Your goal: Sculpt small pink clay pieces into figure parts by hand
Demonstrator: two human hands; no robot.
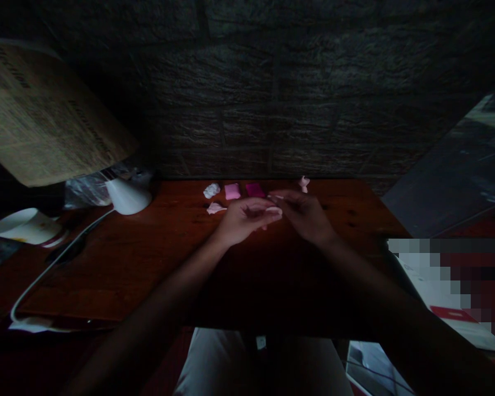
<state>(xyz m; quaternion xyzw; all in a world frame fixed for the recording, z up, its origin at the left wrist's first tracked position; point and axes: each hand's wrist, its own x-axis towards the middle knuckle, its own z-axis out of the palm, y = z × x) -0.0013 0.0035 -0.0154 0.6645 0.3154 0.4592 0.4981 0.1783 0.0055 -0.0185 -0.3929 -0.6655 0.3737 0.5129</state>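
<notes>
My left hand point(244, 221) is closed, with a small pale piece of what looks like modelling clay point(274, 210) pinched between thumb and fingers. Close against it, my right hand point(307, 215) has its fingers drawn together in a pinch; what they hold, if anything, is too dim to make out. Behind the hands sit a light pink square block point(232, 191) and a magenta one point(254, 190). A white crumpled lump point(212, 191) and a pale pink scrap point(215, 208) lie left of them. Near the wall stands a small pinkish shaped piece point(304, 183).
At left is a lamp with a printed brown shade point(58, 121), white base point(127, 197) and white cable point(45, 270). A white cup point(27, 224) and a clear plastic bag point(84, 190) are beside it. The wooden table point(157, 258) meets a dark brick wall point(247, 82).
</notes>
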